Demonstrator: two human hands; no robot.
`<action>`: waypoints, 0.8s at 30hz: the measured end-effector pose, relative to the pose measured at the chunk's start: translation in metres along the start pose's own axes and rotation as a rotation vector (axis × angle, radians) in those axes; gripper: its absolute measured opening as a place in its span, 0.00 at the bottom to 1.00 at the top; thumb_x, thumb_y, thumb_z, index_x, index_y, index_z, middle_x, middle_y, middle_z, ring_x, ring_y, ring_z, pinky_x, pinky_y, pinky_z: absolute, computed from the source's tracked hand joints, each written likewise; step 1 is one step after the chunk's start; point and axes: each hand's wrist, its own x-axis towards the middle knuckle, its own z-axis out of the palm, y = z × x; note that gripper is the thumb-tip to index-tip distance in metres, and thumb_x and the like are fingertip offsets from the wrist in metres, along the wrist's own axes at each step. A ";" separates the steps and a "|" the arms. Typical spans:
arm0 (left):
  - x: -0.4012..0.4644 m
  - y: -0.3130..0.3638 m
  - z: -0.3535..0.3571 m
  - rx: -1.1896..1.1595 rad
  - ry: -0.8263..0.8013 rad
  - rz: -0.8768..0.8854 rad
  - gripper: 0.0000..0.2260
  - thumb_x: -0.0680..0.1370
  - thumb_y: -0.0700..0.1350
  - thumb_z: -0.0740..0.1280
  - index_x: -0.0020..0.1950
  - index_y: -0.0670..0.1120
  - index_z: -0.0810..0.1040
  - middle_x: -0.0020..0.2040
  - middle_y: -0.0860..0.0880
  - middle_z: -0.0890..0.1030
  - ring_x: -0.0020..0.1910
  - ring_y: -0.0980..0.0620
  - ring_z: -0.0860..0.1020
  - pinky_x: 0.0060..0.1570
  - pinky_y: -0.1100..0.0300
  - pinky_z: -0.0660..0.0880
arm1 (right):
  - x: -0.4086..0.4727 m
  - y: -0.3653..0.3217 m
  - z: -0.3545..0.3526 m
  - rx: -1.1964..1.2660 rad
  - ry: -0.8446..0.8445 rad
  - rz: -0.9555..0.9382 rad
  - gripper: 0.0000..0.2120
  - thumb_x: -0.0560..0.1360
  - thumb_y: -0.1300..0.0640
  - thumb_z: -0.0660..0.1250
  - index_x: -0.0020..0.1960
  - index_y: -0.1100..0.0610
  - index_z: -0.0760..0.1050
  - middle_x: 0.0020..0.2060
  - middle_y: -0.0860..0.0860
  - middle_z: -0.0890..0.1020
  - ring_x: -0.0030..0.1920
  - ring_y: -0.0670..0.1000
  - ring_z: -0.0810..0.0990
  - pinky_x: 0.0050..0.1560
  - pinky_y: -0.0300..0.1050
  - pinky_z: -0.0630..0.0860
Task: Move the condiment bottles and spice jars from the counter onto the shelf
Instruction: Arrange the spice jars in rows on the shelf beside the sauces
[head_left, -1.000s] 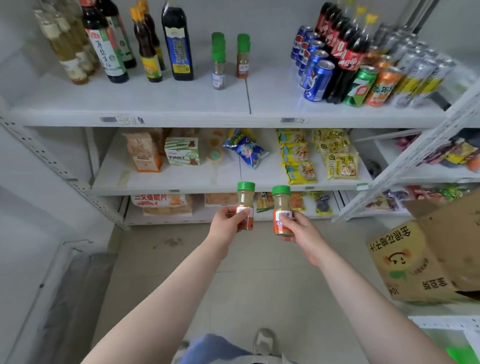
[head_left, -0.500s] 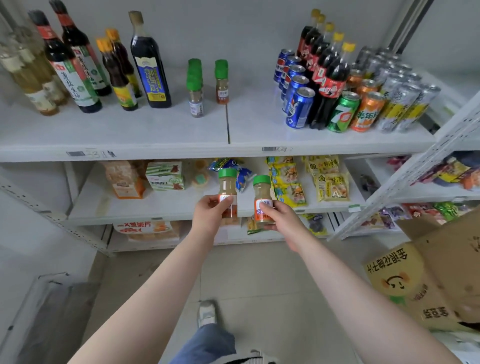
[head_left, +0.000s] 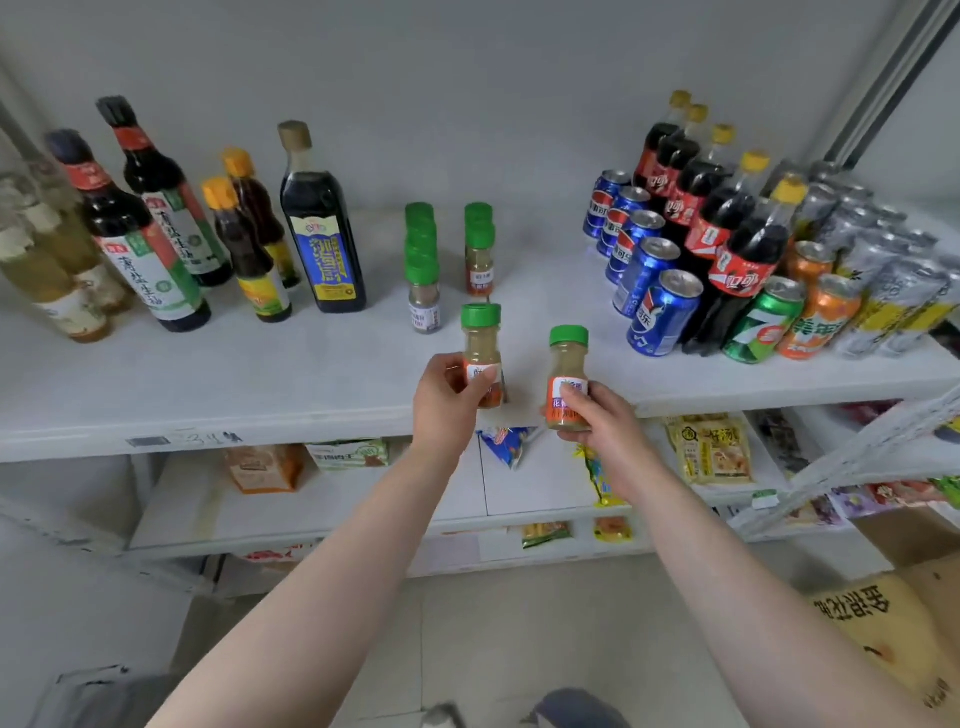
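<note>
My left hand (head_left: 448, 396) grips a green-capped spice jar (head_left: 482, 345) with an orange label, held upright over the front of the white top shelf (head_left: 260, 374). My right hand (head_left: 602, 421) holds a second green-capped spice jar (head_left: 567, 371), upright at the shelf's front edge. Behind them on the shelf stand two rows of similar green-capped jars, the left row (head_left: 423, 275) and the right row (head_left: 479, 249). Dark sauce bottles (head_left: 322, 228) stand further left.
Blue cola cans (head_left: 654, 306), cola bottles (head_left: 737, 234) and other soda cans fill the shelf's right side. Pale bottles (head_left: 47, 260) crowd the far left. Snack packets lie on the lower shelves (head_left: 363, 509). A cardboard box (head_left: 893, 623) sits at the lower right on the floor.
Both hands have risen with their jars from lower-shelf height to the top shelf's front edge, and the view has tilted up toward the top shelf.
</note>
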 end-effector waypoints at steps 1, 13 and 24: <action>0.009 0.001 0.005 0.000 0.000 0.018 0.13 0.76 0.46 0.70 0.58 0.45 0.74 0.51 0.49 0.82 0.48 0.52 0.82 0.51 0.57 0.79 | 0.009 -0.002 -0.001 -0.007 -0.002 -0.002 0.15 0.77 0.51 0.65 0.61 0.56 0.75 0.54 0.56 0.83 0.54 0.53 0.82 0.45 0.41 0.75; 0.098 -0.005 0.059 0.062 0.153 0.096 0.11 0.74 0.43 0.72 0.54 0.45 0.76 0.46 0.51 0.82 0.42 0.57 0.80 0.39 0.73 0.73 | 0.114 -0.033 -0.019 -0.038 -0.076 -0.015 0.11 0.78 0.53 0.64 0.58 0.55 0.75 0.54 0.56 0.81 0.53 0.53 0.81 0.47 0.43 0.77; 0.131 -0.018 0.071 0.116 0.259 0.152 0.07 0.74 0.43 0.70 0.52 0.49 0.79 0.47 0.50 0.83 0.46 0.53 0.81 0.51 0.52 0.79 | 0.152 -0.041 -0.016 -0.031 -0.181 -0.013 0.03 0.78 0.56 0.64 0.51 0.52 0.75 0.50 0.55 0.81 0.48 0.51 0.80 0.47 0.44 0.76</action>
